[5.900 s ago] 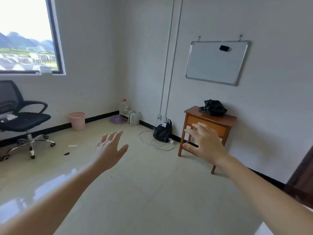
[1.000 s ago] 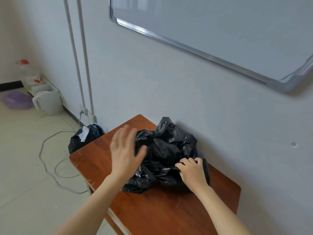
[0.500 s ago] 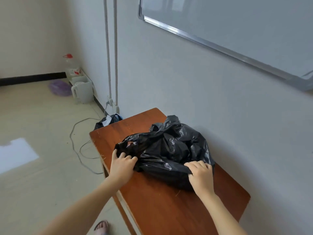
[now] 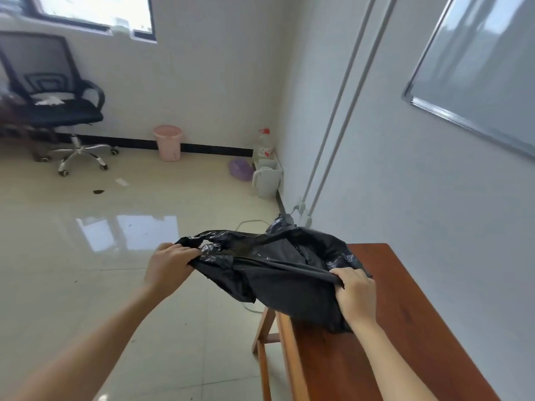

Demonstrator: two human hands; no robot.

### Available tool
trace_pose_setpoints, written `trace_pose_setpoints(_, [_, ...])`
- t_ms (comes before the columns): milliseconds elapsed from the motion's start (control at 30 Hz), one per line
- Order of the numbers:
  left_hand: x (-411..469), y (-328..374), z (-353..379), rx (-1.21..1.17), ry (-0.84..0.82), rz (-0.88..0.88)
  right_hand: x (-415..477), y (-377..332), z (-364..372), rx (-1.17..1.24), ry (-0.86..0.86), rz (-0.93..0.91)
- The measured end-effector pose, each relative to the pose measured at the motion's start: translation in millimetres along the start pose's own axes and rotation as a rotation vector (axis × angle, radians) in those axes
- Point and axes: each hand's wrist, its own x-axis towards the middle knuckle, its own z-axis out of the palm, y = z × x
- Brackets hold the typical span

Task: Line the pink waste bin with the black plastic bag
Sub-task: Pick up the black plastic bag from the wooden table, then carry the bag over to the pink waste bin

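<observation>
**Black bag stretched between both hands**

The left hand (image 4: 168,264) and right hand (image 4: 354,293) each pinch an edge of the black plastic bag (image 4: 278,270), stretched between them over the wooden table's (image 4: 390,328) corner. Far beyond the fingers, the pink waste bin (image 4: 168,142) stands unlined by the wall.

Head-height view, forward and down, close over both hands (image 4: 356,293).

A wooden table (image 4: 405,328) stands against the wall, the black bag's (image 4: 289,273) lower part resting on it. On the tiled floor (image 4: 86,270) stand a pink bin (image 4: 168,143), an office chair (image 4: 55,111) and a white jug (image 4: 267,180).
</observation>
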Motion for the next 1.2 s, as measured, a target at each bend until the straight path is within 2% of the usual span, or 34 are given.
trace_pose_setpoints(233, [-51, -134, -63, -0.292, -0.021, -0.595, 49, -125, 62, 0.151, -0.122, -0.09])
trace_pose_setpoints(333, [-66, -193, -87, -0.379, -0.019, -0.721, 62, -186, 86, 0.229, -0.162, -0.077])
trace_pose_setpoints(467, [-77, -256, -105, -0.386, -0.089, -0.675, 72, -266, 120, 0.287, -0.175, -0.107])
trace_pose_setpoints(567, [-82, -293, -116, -0.494, -0.219, -0.578, 80, -316, 144, 0.305, -0.207, -0.101])
trace_pose_setpoints(700, [-81, -318, -113, -0.487, -0.358, -0.537, 87, -366, 170, 0.334, -0.242, -0.107])
trace_pose_setpoints(800, [-73, -335, -95, -0.367, -0.244, -0.582, 100, -398, 187, 0.345, -0.288, -0.133])
trace_pose_setpoints(900, [-61, -356, -74, -0.418, -0.09, -0.671, 123, -422, 211, 0.335, -0.326, -0.15])
trace_pose_setpoints(1200, [36, -466, -51, -0.32, -0.011, -0.785, 256, -490, 320, 0.362, -0.41, -0.18])
